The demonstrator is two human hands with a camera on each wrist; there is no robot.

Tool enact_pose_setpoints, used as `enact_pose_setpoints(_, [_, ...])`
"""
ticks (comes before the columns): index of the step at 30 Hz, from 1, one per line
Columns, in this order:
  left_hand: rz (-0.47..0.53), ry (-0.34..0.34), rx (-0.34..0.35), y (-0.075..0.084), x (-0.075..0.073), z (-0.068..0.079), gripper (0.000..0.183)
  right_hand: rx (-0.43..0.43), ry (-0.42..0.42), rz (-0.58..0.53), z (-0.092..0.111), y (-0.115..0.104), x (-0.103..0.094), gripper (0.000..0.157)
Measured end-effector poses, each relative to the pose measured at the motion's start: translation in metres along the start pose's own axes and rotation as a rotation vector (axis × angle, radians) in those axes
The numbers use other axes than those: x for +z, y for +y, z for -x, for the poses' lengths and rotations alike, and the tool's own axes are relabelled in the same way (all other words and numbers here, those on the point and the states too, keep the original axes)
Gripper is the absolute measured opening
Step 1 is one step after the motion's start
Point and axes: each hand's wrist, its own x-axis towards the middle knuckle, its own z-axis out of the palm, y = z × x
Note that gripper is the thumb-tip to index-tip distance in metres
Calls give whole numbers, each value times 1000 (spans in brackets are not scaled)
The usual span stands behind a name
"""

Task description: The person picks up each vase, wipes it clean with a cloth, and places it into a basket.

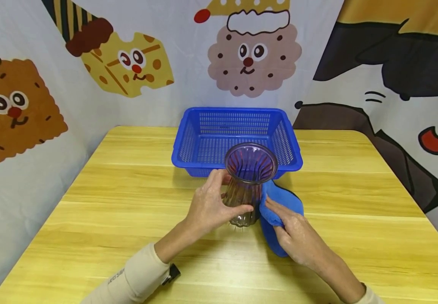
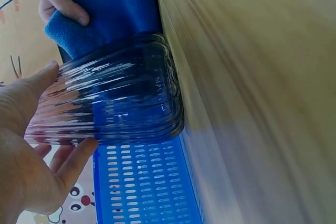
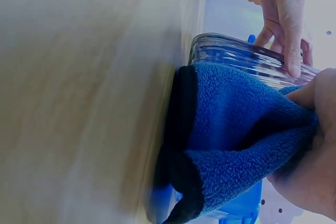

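A ribbed, see-through glass vase [image 1: 243, 198] with a flared purple-tinted rim stands upright in front of the blue basket. My left hand [image 1: 209, 204] grips it from the left, thumb across its near side and fingers behind. On the other side, my right hand [image 1: 296, 232] holds a blue cloth [image 1: 285, 200] with dark edging against the vase's wall. The fluffy cloth [image 3: 236, 108] bunches between thumb and fingers in the right wrist view, its lower part hanging down. The vase's squarish base [image 2: 168, 87] shows close to the tabletop in the left wrist view.
Behind the vase sits a blue plastic basket [image 1: 188, 162] with slotted walls, partly hidden by the vase's rim. All of this is on a light wood-grain table [image 1: 127, 211]. A cartoon-printed cloth backdrop [image 1: 188, 55] hangs behind the table and along its sides.
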Motion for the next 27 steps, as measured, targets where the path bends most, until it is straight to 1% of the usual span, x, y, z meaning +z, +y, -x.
enact_pose_setpoints(8, [-43, -1, 0, 2, -1, -2, 88, 21, -43, 4, -1, 2, 0, 55])
enact_pose_setpoints(12, [-63, -4, 1, 3, -1, -3, 88, 18, -64, 17, -1, 2, 0, 53])
enact_pose_setpoints(21, [-138, 9, 41, 5, -2, -5, 88, 10, -79, 42, -2, 4, 1, 50])
enact_pose_setpoints(27, [-178, 22, 47, 6, -2, -5, 87, 19, -101, 58, -3, 3, 0, 48])
